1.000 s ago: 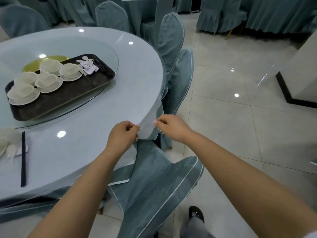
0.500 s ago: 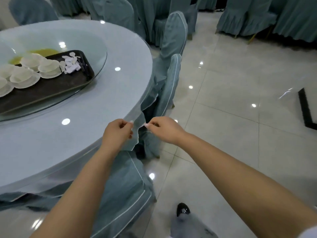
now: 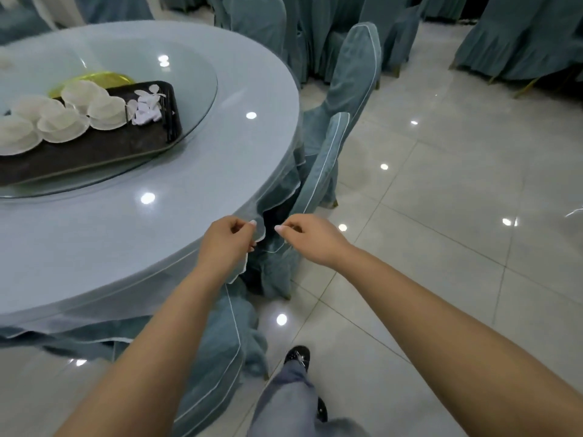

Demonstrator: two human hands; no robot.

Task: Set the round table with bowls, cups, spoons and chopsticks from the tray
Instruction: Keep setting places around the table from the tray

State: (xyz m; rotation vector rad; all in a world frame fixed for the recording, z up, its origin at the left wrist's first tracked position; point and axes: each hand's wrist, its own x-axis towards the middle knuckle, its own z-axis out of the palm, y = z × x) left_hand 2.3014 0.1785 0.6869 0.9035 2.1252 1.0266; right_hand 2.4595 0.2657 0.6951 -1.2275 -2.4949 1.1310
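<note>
tray up-left, well beyond left hand

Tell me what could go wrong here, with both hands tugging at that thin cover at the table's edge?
1. The left hand and right hand pinch the sheer cover; a hard pull might drag it and jolt the tray of stacked bowls.
2. The thin film could tear or crease where it is pinched.
3. The shoe is close to the chair cover trailing on the glossy floor, so tripping seems possible.
</note>
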